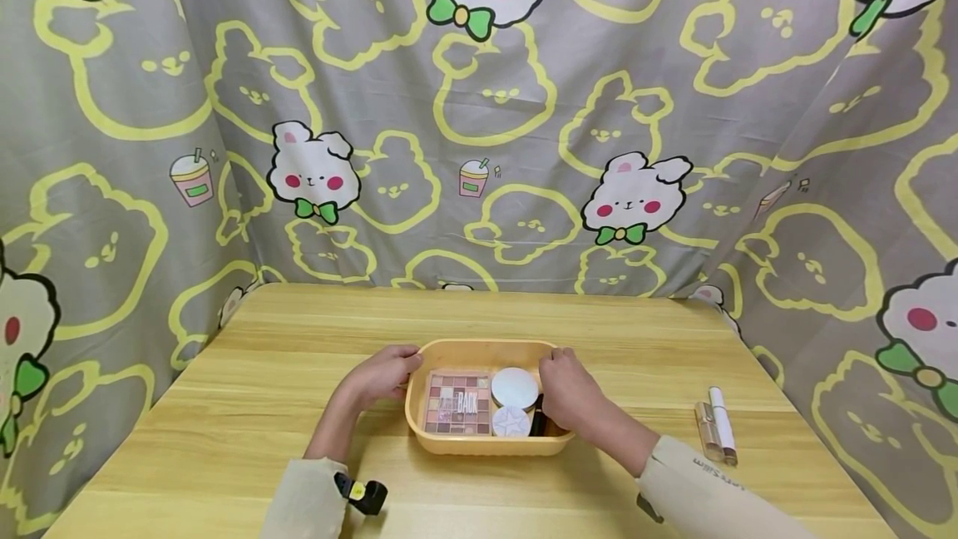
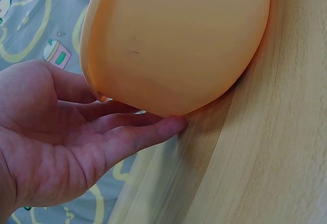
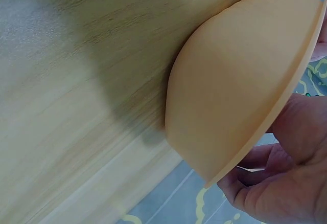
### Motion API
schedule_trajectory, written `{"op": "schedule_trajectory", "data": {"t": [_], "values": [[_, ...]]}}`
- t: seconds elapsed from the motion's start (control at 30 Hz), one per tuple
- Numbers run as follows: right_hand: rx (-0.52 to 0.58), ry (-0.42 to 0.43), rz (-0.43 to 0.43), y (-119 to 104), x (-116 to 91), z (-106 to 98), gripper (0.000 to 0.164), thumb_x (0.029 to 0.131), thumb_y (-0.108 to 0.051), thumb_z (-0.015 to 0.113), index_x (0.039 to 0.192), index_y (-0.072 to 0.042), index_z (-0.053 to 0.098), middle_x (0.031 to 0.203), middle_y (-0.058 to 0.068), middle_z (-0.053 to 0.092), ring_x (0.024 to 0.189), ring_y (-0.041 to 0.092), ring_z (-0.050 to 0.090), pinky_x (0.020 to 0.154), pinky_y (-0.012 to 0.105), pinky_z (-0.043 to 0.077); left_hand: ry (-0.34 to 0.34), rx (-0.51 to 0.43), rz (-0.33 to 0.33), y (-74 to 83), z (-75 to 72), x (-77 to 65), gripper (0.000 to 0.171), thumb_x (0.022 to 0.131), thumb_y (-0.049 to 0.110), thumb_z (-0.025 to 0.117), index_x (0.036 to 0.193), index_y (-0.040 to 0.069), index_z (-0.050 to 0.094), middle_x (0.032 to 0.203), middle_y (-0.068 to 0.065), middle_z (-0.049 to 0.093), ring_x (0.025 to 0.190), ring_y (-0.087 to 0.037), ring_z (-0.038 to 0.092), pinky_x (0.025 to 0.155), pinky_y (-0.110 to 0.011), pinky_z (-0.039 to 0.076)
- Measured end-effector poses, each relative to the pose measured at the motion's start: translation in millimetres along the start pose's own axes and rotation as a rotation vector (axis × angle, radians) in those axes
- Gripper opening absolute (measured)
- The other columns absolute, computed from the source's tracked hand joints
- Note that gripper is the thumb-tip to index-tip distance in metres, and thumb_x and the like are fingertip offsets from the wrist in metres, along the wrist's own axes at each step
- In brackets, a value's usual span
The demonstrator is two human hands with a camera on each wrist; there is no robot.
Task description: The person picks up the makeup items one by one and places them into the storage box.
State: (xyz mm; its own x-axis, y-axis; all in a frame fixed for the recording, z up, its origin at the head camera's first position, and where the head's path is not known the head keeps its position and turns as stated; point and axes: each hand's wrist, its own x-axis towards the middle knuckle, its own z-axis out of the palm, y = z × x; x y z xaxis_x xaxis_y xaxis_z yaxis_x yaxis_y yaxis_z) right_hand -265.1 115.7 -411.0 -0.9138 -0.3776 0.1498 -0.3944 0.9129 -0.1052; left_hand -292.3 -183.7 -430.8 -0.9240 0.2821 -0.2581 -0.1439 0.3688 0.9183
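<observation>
An orange plastic basket (image 1: 490, 445) sits on the wooden table, and both hands hold it by its ends. My left hand (image 1: 383, 374) grips the left end; in the left wrist view its thumb is at the rim and the fingers (image 2: 138, 137) lie along the end wall. My right hand (image 1: 570, 389) grips the right rim, its fingers partly hidden by the basket wall (image 3: 230, 81) in the right wrist view. Inside lie an eyeshadow palette (image 1: 458, 404), a plain white round compact (image 1: 515, 388), a smaller star-marked round compact (image 1: 512, 421) and a black tube (image 1: 537, 417).
To the right, a gold tube (image 1: 707, 431) and a white tube (image 1: 722, 422) lie side by side on the wooden table (image 1: 299, 339). A patterned grey curtain (image 1: 404, 106) hangs behind the table and along both sides.
</observation>
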Motion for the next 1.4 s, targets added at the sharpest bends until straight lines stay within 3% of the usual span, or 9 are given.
{"op": "schedule_trajectory", "data": {"t": [0.2,0.77,1.4], "values": [[-0.04,-0.02,-0.023,1.3,0.8,1.3,0.006,0.079,0.007,0.07,0.082,0.005,0.065,0.084,0.018,0.058,0.083,0.033,0.054,0.079,0.044,0.053,0.002,0.002,-0.001,-0.3,-0.6,0.8,0.051,0.11,0.02,0.038,0.15,-0.011,0.037,0.134,-0.025,0.06,0.119,-0.031,0.064,0.087,-0.042,0.06],[-0.031,-0.03,-0.046,0.6,-1.7,-3.3,0.012,0.072,0.006,0.07,0.07,0.003,0.059,0.078,0.017,0.055,0.081,0.034,0.053,0.078,0.047,0.051,0.02,0.007,-0.015,1.4,1.0,0.4,0.053,0.11,0.02,0.038,0.152,-0.012,0.034,0.139,-0.028,0.057,0.124,-0.035,0.062,0.09,-0.045,0.06],[-0.019,-0.061,-0.06,1.6,-0.8,-4.6,0.029,0.073,0.007,0.067,0.057,-0.007,0.047,0.071,0.011,0.052,0.077,0.029,0.051,0.087,0.045,0.047,0.022,-0.004,-0.009,-0.3,1.3,0.8,0.051,0.11,0.02,0.039,0.15,-0.011,0.038,0.137,-0.028,0.058,0.123,-0.037,0.062,0.091,-0.047,0.059]]}}
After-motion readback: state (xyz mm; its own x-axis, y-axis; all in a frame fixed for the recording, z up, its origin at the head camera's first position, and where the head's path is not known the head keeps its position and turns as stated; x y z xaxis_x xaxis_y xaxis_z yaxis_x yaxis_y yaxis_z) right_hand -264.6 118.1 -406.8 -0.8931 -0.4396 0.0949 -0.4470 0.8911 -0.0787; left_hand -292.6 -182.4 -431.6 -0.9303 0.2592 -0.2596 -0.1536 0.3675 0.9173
